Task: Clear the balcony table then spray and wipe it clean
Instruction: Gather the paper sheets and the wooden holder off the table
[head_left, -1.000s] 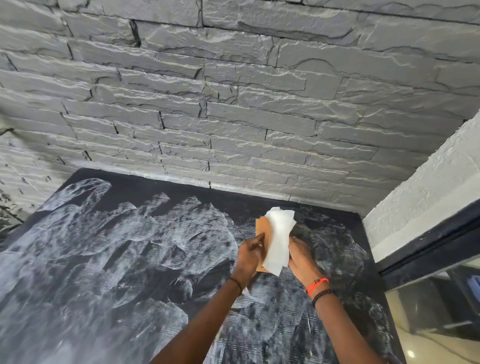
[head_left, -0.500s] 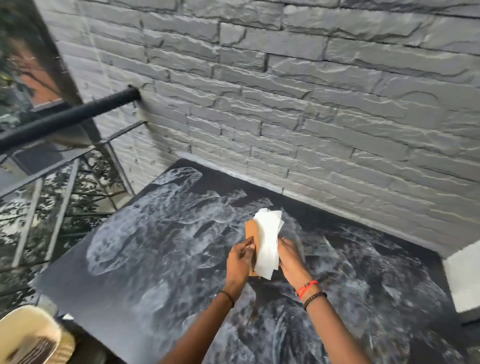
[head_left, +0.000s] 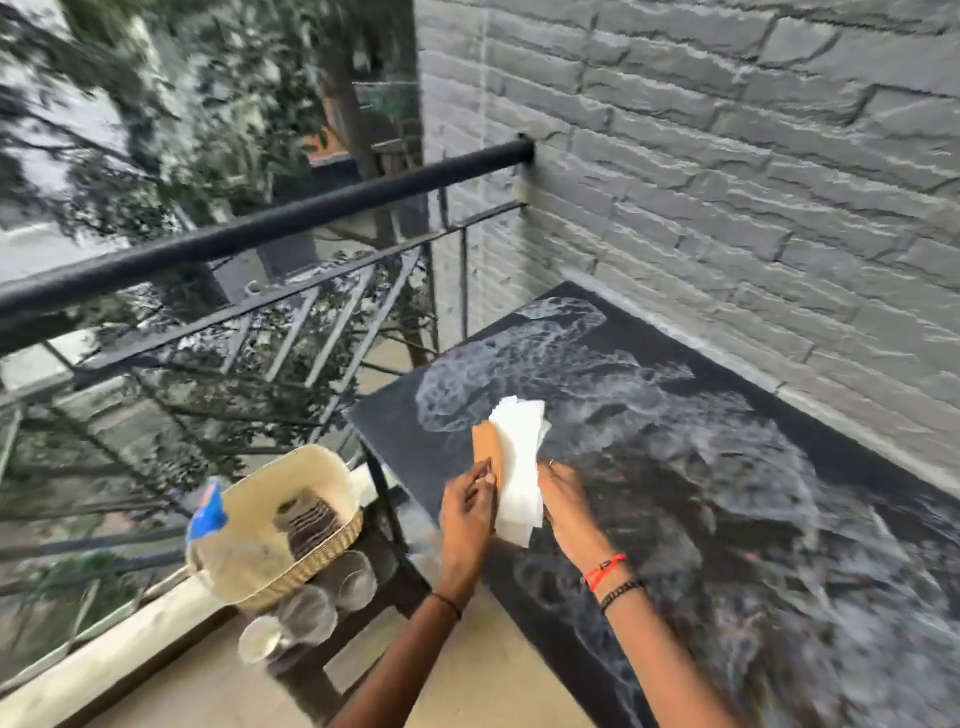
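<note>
The black balcony table (head_left: 727, 415) carries whitish smear marks across its top. Above its left part I hold a folded stack of white paper napkins (head_left: 519, 467) with a tan cardboard piece (head_left: 487, 449) against its left side. My left hand (head_left: 467, 514) pinches the cardboard and the stack's left edge. My right hand (head_left: 566, 509), with red and black wristbands, grips the stack's right edge. Both hands are above the tabletop, not touching it.
A woven basket (head_left: 291, 519) with dark items and a bottle with a blue label (head_left: 208, 512) sits on a low stand left of the table, with clear glasses (head_left: 311, 608) beside it. A black railing (head_left: 260, 228) runs along the left. A grey brick wall (head_left: 727, 182) backs the table.
The view has swung left, bringing the railing, basket and glasses into sight. My hands still hold the napkin stack and have shifted toward the table's left edge.
</note>
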